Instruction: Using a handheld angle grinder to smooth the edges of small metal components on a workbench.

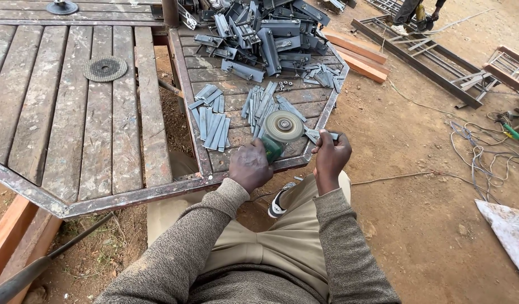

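My left hand (250,166) grips a green angle grinder (272,148) whose round flap disc (283,126) faces up over the front edge of a wooden work table (102,135). To the right, my right hand (330,157) pinches a small flat grey metal piece (317,135) close beside the disc. Two loose groups of similar flat metal strips (211,118) lie on the table just beyond the disc. My knees in tan trousers show below both hands.
A heap of larger grey metal brackets (265,34) fills the table's far end. A spare grinding disc (105,68) lies on the left planks. Tangled cables (484,146) and metal frames (434,62) lie on the dirt at right. Another person's feet (408,22) stand at the top.
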